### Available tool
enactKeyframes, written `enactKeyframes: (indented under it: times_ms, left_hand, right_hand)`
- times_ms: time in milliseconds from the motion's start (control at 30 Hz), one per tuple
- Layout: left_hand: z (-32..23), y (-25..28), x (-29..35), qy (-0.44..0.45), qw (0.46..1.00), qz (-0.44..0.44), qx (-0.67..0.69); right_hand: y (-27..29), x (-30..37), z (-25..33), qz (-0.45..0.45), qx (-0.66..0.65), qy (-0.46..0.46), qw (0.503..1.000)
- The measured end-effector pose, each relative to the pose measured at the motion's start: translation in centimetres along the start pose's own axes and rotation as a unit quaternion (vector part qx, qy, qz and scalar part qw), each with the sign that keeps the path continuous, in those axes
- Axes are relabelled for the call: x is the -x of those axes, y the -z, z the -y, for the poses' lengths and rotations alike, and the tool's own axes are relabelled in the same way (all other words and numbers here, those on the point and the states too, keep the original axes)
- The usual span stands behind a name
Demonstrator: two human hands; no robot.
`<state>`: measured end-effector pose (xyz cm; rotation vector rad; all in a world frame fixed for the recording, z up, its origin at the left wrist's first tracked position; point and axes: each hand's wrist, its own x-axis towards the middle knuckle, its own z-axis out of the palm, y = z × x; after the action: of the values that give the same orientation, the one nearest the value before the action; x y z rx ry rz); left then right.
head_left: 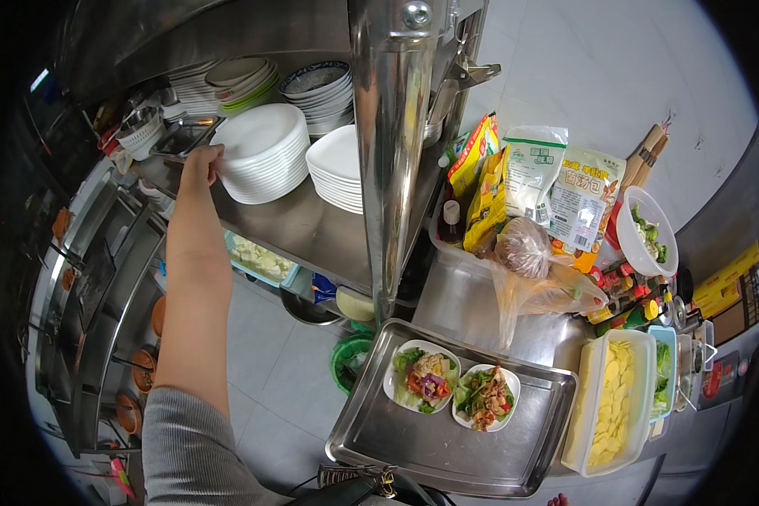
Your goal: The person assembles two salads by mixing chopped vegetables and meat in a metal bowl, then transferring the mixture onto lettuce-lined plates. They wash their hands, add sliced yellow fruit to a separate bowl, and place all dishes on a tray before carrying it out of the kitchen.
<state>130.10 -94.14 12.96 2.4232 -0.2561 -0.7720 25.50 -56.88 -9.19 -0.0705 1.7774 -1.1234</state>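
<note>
At 11 o'clock, my left hand [201, 162] rested fingertips on the rim of the stack of white plates [263, 150] on the steel shelf [304, 228], gripping nothing. Right hand was unseen. I judged the plates heavy, slick, breakable; lift by the rim.

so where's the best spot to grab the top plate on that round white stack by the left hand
Take the top plate by its rim on the near left edge, where the left hand already touches the stack. That edge faces the open front of the shelf; the square plates crowd the right side and more dishes sit behind. The rim probably overhangs enough for fingertips to slip under and lift.
</note>
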Motion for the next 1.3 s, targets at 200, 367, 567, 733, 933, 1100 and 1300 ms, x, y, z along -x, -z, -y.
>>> enactKeyframes:
  times_ms: [200,367,567,733,933,1100,1300]
  left_hand:
    - [-1.2,-0.2,4.5,-0.006,0.995,-0.008,0.103]
    - [-1.4,0.0,8.6,0.019,0.981,-0.030,0.189]
    - [-1.6,-0.6,10.6,-0.117,0.940,0.021,0.319]
    - [-3.6,0.1,12.4,-0.166,0.842,0.120,0.499]
    - [-3.2,2.3,17.4,-0.263,0.847,-0.165,0.431]
    - [-0.9,2.9,21.4,-0.460,0.784,-0.414,0.048]
    - [-0.8,0.3,19.6,-0.540,0.691,-0.477,0.057]
  right_hand:
    - [2.6,0.8,-0.5,-0.009,0.008,0.003,1.000]
    - [5.0,1.1,-1.1,-0.006,0.011,0.004,1.000]
    - [8.0,1.4,-2.5,-0.010,-0.005,0.011,1.000]
    - [10.1,2.0,-4.2,-0.011,-0.012,0.011,1.000]
    - [11.7,1.7,-5.3,-0.004,-0.017,0.007,1.000]
    - [13.0,0.7,-5.7,0.011,-0.019,0.006,1.000]
    - [14.6,0.0,-5.7,0.019,-0.025,0.015,0.999]
